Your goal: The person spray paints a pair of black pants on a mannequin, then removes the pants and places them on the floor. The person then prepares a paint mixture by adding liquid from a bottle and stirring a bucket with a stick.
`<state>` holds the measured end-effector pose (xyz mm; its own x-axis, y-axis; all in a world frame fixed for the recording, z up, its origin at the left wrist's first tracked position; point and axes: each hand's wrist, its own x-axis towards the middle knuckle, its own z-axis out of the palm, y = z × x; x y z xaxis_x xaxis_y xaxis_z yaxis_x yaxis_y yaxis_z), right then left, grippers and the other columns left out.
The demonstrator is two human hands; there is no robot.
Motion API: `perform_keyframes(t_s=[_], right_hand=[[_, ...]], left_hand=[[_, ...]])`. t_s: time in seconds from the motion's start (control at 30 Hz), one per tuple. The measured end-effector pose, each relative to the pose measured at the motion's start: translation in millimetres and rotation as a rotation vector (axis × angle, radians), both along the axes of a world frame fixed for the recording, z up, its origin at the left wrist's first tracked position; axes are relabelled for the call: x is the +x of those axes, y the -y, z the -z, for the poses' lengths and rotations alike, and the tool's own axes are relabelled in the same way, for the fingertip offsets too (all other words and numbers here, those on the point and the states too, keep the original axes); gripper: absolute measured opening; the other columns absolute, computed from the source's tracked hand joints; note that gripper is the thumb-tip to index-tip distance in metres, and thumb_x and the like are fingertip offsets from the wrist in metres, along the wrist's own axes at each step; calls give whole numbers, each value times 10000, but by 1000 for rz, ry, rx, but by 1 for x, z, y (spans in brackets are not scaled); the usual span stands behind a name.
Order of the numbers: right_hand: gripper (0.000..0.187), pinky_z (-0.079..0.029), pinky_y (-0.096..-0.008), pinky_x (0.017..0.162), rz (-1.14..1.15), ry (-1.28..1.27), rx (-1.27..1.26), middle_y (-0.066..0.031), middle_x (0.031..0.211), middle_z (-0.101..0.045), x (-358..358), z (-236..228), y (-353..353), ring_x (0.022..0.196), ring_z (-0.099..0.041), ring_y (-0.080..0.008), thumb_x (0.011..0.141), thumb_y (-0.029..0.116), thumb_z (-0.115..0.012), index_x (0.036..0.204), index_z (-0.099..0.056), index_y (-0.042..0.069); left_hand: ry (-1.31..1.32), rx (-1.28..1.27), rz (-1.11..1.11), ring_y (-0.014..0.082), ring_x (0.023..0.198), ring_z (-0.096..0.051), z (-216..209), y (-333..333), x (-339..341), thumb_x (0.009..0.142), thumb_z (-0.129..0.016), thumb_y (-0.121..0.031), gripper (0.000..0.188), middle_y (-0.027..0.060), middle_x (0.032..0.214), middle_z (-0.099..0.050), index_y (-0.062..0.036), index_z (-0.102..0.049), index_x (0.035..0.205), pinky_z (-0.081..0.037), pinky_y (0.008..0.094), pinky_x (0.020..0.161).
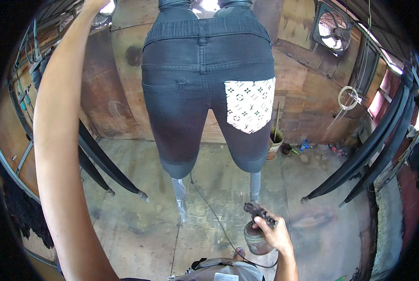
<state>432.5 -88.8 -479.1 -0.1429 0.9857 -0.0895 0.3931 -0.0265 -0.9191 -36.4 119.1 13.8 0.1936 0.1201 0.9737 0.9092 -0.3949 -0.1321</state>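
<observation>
A pair of dark jeans (172, 107) with an elastic waistband hangs upright in front of me, stretched over a form whose wrapped legs (179, 199) show below the hems. A white patch with a black pattern (249, 105) lies over its right back pocket. My right hand (276, 236), low and to the right, is closed round a spray gun (258, 214) with a dirty round cup (257, 240) under it. The gun is apart from the jeans. My left arm reaches up; the left hand (95, 3) is cut off at the top edge, its fingers hidden.
A hose (214, 213) trails across the stained floor (139, 215). Long dark padded legs (359, 159) stand at both sides. A bucket (275, 143) and bottles (304, 145) are by the wooden back wall (308, 103). A fan (332, 29) is set high at the right.
</observation>
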Motion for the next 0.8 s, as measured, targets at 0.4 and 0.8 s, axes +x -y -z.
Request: perform_keyframes(t_s=[0.4, 0.8], right_hand=[[474, -521, -288, 734, 161, -88, 59, -84, 794, -728, 32, 12, 32, 744, -659, -117, 940, 221, -664, 1339, -583, -21], [547, -501, -264, 798, 252, -282, 219, -54, 817, -687, 21, -23, 6, 789, -597, -95, 956, 250, -662, 1411, -516, -16]], left_hand=[[302, -2, -185, 336, 1042, -660, 99, -16, 110, 910, -646, -407, 495, 212, 1106, -691, -4, -655, 1196, -512, 395, 890], [397, -320, 161, 315, 1237, -530, 160, 65, 166, 885, -680, -492, 957, 258, 1348, -519, 98, -235, 1493, -409, 374, 1050]])
